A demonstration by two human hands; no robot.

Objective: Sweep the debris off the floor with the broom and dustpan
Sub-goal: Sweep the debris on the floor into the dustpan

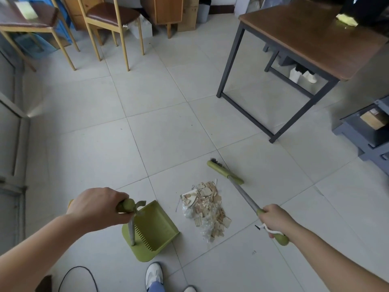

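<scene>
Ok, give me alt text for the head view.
A left hand holds a green dustpan by its upright handle, and a right hand holds a green broom, with a debris pile between them on a grey tiled floor.

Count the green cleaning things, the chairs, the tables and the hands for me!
Green cleaning tools: 2, the green plastic dustpan and the green-headed broom
Wooden chairs with brown seats: 2
Brown-topped table with dark metal legs: 1
Bare hands: 2
Total: 7

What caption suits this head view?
Left hand steadies green dustpan; right hand holds broom beside debris pile.
</scene>
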